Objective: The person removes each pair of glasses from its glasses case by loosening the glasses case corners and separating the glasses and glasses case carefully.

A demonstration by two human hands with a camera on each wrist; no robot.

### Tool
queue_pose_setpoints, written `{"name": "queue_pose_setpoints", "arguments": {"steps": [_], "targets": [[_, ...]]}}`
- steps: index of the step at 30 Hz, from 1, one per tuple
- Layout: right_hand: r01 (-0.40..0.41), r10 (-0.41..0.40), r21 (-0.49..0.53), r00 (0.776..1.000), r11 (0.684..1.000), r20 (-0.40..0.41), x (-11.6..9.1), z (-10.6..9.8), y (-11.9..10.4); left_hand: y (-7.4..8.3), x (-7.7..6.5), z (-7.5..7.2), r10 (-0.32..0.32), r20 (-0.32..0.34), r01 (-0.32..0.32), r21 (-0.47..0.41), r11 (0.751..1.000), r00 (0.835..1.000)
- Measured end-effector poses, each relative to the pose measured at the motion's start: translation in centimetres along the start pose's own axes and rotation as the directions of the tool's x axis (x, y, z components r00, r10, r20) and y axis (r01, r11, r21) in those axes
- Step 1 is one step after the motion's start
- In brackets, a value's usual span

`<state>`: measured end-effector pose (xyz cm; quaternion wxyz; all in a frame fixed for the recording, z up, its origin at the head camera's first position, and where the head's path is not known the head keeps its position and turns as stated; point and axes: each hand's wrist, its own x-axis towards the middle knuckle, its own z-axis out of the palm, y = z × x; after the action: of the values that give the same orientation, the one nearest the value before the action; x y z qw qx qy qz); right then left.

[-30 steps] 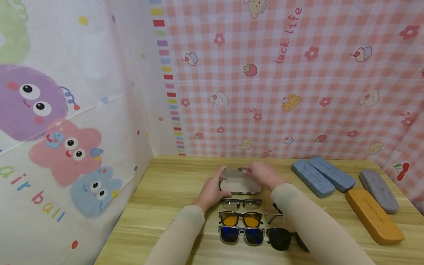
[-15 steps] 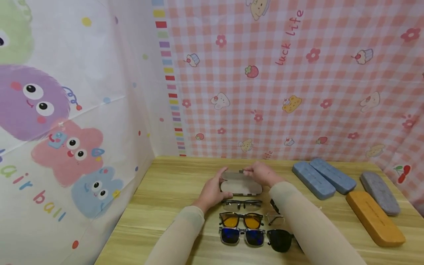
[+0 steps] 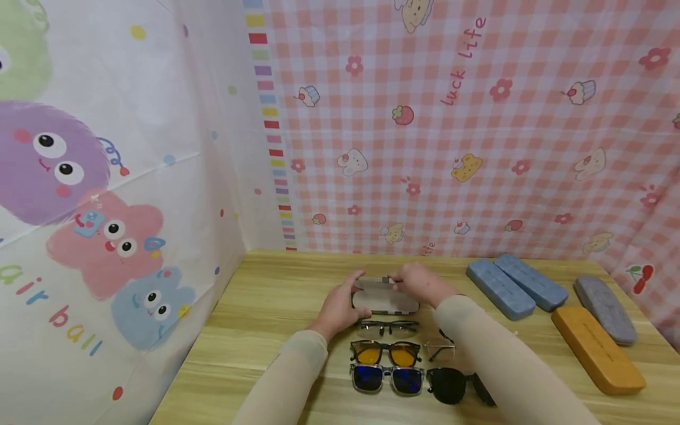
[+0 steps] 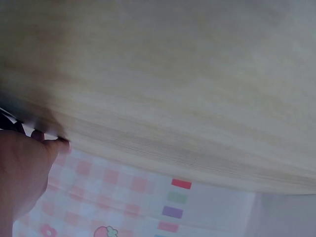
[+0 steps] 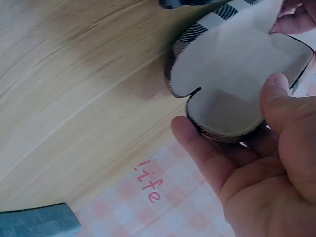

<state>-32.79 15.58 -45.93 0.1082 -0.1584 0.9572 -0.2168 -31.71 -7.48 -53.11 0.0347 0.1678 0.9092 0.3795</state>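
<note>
An open eyeglass case [image 3: 390, 300] with a pale lining and a black-and-white checked outside lies at the far middle of the table. My left hand [image 3: 340, 304] grips its left end, thumb at the near edge. At the far right edge, my right hand [image 3: 425, 283] pinches the case; the right wrist view shows its thumb inside the lining [image 5: 232, 98] and fingers beneath. No glasses show inside. Just in front lie black half-rim glasses [image 3: 372, 323], then orange-lensed glasses [image 3: 368, 355] and clear-framed sunglasses [image 3: 368, 378]. Only part of my left hand [image 4: 27, 173] enters the left wrist view.
Thin-framed glasses [image 3: 441, 350] and black sunglasses [image 3: 447, 385] lie partly under my right forearm. To the right are two blue cases [image 3: 502, 287], a grey case [image 3: 605, 308] and an orange case [image 3: 597, 349]. A checked cloth [image 3: 425, 136] hangs behind the table.
The far edge of the open case sits slightly lower, with my right hand still pinching it. My left hand keeps its grip. The glasses have not moved.
</note>
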Motion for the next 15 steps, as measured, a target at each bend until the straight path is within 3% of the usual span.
{"name": "queue_pose_setpoints", "arguments": {"steps": [9,15], "targets": [[0.122,-0.122,-0.09,0.993,0.988,0.003,-0.7,0.7,0.6,-0.2,0.0,0.2,0.013,-0.006,-0.013,0.01,1.0,1.0],[0.22,-0.231,-0.189,0.972,0.957,-0.037,-1.0,1.2,0.9,-0.3,0.1,0.3,0.019,-0.015,-0.018,0.038,0.999,1.0]]}}
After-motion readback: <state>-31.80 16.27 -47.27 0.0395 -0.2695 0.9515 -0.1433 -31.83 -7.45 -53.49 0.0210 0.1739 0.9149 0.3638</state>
